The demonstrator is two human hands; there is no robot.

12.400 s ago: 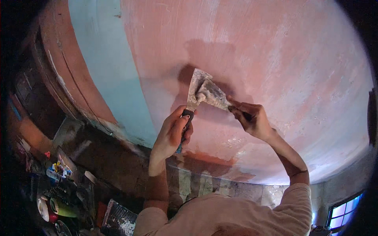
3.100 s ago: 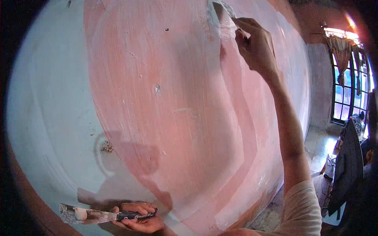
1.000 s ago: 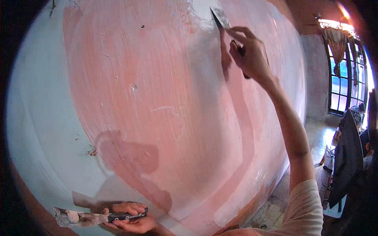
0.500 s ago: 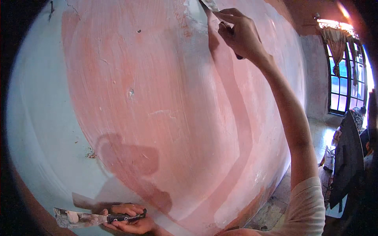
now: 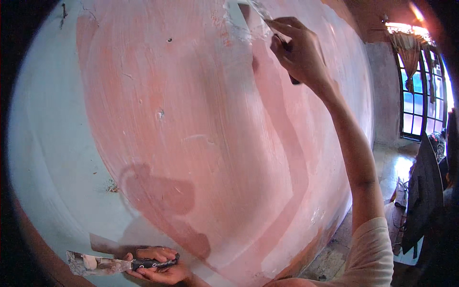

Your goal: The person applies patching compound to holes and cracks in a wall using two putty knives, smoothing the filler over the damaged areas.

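Note:
My right hand [image 5: 306, 55] is raised high against the wall, its fingers closed round the dark handle of a putty knife [image 5: 295, 80]. This knife's blade [image 5: 259, 11] shows as a narrow strip near the top edge; whether it touches the wall, I cannot tell. Low at the left, my left hand [image 5: 160, 271] is closed round the black handle of a second, broad-bladed putty knife [image 5: 98, 264]. Pale putty clings to that blade, which points left and is held near the wall. The wall [image 5: 191, 105] is patchy pink with whitish smears.
Pale, unpinked wall [image 5: 48, 129] lies at the left, with a small rough spot [image 5: 113, 187] and a nail [image 5: 63, 12]. A small hole [image 5: 169, 40] and a chip [image 5: 160, 114] mark the pink. At the right are a barred window [image 5: 415, 95], tiled floor [image 5: 389, 160] and a dark leaning panel [image 5: 424, 196].
My right hand has moved slightly down and right, and its blade has turned to show narrower, with its shadow apart from it. My left hand has barely moved.

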